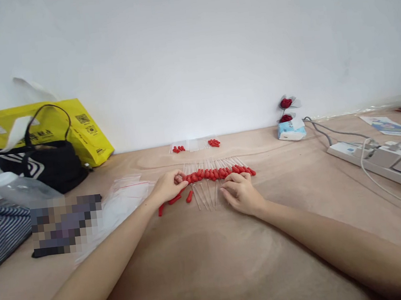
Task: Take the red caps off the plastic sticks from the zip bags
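A row of glass droppers with red rubber bulbs (208, 174) lies across the middle of the table, their thin clear tubes pointing toward the wall. Several bare glass tubes (205, 197) point toward me below the row. At its left end, my left hand (168, 187) has thumb and fingers closed about a red bulb, partly hidden by the fingers. My right hand (243, 194) rests at the row's right part, fingertips bent against the bulbs and thumb apart, near the bare tubes. Loose red bulbs (189, 197) lie beside my left hand.
Clear plastic bags (130, 195) lie left of my left hand. Farther left are a yellow bag (93, 137), a black bag (55, 165) and a bottle (21, 188). Small bagged red bulbs (214, 143) lie by the wall. A tissue pack (292, 133) and a power strip (347, 151) are right.
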A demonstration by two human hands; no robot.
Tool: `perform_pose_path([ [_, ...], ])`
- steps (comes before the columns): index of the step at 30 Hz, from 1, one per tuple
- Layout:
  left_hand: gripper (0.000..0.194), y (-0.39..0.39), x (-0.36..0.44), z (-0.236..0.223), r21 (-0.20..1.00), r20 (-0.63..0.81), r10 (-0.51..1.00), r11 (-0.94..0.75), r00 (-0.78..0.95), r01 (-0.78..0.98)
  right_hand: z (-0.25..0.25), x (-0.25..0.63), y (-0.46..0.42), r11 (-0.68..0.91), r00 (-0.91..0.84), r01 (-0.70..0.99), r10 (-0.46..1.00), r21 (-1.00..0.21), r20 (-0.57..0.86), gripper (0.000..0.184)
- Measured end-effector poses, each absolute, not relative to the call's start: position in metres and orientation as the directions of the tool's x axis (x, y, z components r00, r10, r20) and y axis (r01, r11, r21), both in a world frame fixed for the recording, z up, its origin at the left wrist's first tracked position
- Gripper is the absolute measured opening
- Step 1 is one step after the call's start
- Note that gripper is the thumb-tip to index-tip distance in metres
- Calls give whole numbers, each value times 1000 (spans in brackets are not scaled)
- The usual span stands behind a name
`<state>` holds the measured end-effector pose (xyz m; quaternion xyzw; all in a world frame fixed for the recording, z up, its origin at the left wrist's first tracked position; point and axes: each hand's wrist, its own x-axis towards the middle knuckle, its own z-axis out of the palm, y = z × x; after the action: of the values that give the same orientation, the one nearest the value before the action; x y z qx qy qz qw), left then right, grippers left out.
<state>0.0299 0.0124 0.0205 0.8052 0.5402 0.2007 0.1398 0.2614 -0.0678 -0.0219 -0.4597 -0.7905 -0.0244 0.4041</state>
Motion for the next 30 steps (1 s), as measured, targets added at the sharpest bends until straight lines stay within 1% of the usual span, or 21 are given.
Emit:
perform_pose_path([
  [3, 25, 7, 31, 24, 478, 208, 944, -326, 255, 816, -25, 273, -69, 550, -221, 765, 713, -335, 666, 17],
  [6, 24, 0, 29, 27, 522, 297, 946, -273, 127, 808, -27, 277, -69, 502, -201, 800, 742, -330, 640, 17],
  [10, 27, -18, 24, 28, 582, 430, 902, -313, 42, 751, -31, 271, -66, 412, -153, 839, 806, -355, 572, 15],
  [12, 29, -29, 24, 26, 615, 468, 883, -352, 33, 706, -31, 268, -64, 393, -134, 836, 823, -382, 552, 15],
  [14, 28, -41, 28, 22, 617, 493, 866, -412, 79, 670, -30, 267, -64, 409, -118, 818, 807, -404, 578, 16],
  [17, 23, -56, 41, 12, 530, 543, 801, -561, 254, 636, -23, 269, -68, 444, -59, 810, 711, -383, 701, 21],
  [19, 21, -62, 50, 7, 440, 570, 722, -671, 391, 597, -18, 272, -73, 476, -84, 826, 633, -301, 769, 30],
  [21, 21, -66, 58, 3, 376, 583, 647, -751, 491, 542, -15, 274, -76, 539, -219, 824, 585, -172, 781, 35],
  [22, 22, -67, 61, 1, 358, 584, 619, -777, 524, 518, -14, 275, -76, 580, -302, 807, 566, -110, 767, 33],
  [23, 22, -67, 63, 0, 347, 585, 600, -793, 545, 500, -14, 274, -76, 617, -372, 785, 549, -62, 749, 30],
  [25, 22, -68, 65, -3, 332, 593, 577, -811, 562, 483, -17, 273, -75, 661, -448, 750, 517, -8, 729, 20],
  [27, 22, -68, 66, -5, 303, 599, 567, -814, 566, 495, -20, 271, -72, 678, -468, 735, 496, 11, 731, 16],
  [30, 22, -67, 65, -8, 237, 602, 555, -811, 574, 535, -23, 267, -70, 686, -473, 727, 471, 28, 745, 17],
])
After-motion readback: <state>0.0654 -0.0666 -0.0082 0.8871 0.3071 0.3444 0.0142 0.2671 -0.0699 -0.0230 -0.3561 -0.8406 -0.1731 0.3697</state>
